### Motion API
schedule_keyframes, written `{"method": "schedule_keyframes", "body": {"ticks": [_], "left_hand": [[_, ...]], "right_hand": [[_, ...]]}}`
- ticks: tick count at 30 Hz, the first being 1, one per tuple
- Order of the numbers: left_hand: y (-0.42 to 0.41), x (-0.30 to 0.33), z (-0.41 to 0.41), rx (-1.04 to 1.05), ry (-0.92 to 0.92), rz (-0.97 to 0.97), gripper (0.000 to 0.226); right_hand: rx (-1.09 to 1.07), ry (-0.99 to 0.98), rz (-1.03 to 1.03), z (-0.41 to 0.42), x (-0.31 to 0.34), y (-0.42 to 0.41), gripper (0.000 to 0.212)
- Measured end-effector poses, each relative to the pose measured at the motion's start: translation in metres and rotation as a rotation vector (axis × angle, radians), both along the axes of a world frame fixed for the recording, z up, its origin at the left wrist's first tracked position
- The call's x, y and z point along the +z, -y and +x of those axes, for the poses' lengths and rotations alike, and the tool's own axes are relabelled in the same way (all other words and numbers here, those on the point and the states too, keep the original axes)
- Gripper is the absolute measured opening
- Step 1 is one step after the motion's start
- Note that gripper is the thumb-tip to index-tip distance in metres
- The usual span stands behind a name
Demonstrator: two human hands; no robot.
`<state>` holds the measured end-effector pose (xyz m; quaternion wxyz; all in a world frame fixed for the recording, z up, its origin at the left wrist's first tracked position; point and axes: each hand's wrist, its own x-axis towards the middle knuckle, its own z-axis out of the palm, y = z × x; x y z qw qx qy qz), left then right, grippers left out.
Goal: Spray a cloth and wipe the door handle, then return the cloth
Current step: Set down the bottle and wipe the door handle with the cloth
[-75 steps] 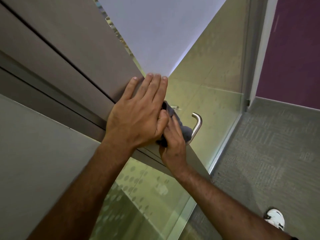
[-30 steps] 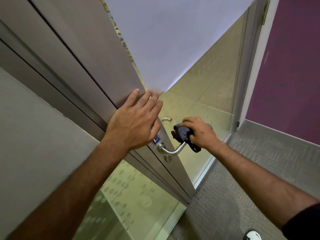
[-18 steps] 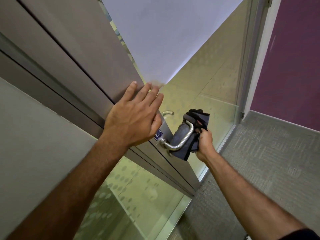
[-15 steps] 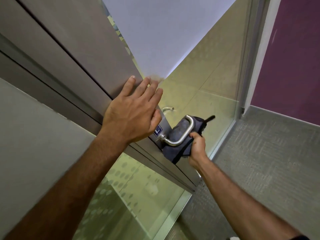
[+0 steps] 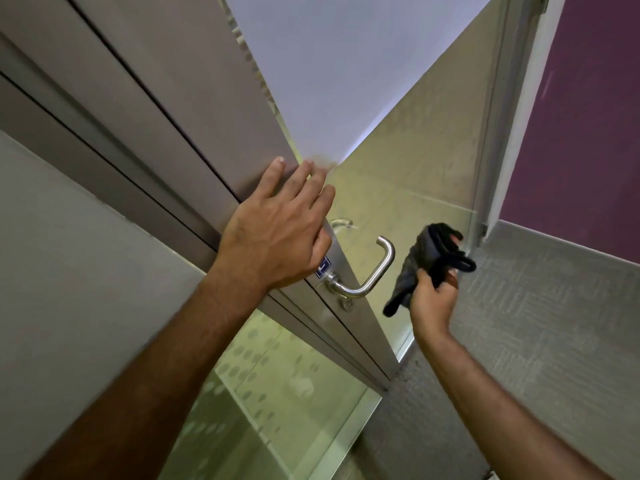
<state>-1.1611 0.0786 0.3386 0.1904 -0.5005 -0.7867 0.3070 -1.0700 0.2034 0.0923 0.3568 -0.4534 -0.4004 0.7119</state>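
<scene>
A brushed-metal lever door handle sticks out from the grey metal edge of the door. My left hand lies flat with spread fingers on the door edge just left of the handle, partly covering a small blue label. My right hand is closed on a dark grey cloth, which is bunched and hangs a short way to the right of the handle, not touching it.
Frosted glass panels flank the door, with a dotted pattern lower down. Grey carpet covers the floor at the right. A purple wall with a white frame strip stands at the far right.
My right hand has pulled the cloth off the handle and moved it right, leaving the handle bare. My left hand has stayed pressed on the door edge.
</scene>
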Motion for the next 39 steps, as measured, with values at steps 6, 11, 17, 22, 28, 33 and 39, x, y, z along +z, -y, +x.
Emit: {"method": "schedule_keyframes", "body": {"ticks": [6, 11, 17, 22, 28, 33, 39], "left_hand": [[0.0, 0.0, 0.0, -0.007, 0.0, 0.001, 0.068], [-0.001, 0.001, -0.001, 0.001, -0.019, -0.01, 0.07], [0.0, 0.0, 0.0, -0.006, -0.034, -0.018, 0.068], [-0.001, -0.002, -0.003, 0.003, -0.032, -0.014, 0.071], [0.0, -0.003, -0.005, 0.005, -0.05, -0.054, 0.076], [0.001, -0.004, -0.007, -0.014, -0.047, -0.056, 0.076], [0.002, -0.004, -0.001, -0.078, 0.014, 0.133, 0.073]], "right_hand": [[0.734, 0.249, 0.605, -0.044, 0.032, -0.063, 0.032], [1.113, 0.431, 0.879, -0.061, 0.051, -0.088, 0.017], [1.107, 0.518, 0.874, -0.078, 0.064, -0.08, 0.014], [0.717, 0.26, 0.334, -0.071, 0.037, -0.066, 0.023], [0.621, 0.327, 0.373, -0.044, 0.027, -0.055, 0.023], [0.13, 0.061, 0.43, -0.01, 0.036, -0.006, 0.045], [0.088, -0.34, 0.67, -0.055, 0.085, 0.037, 0.083]]}}
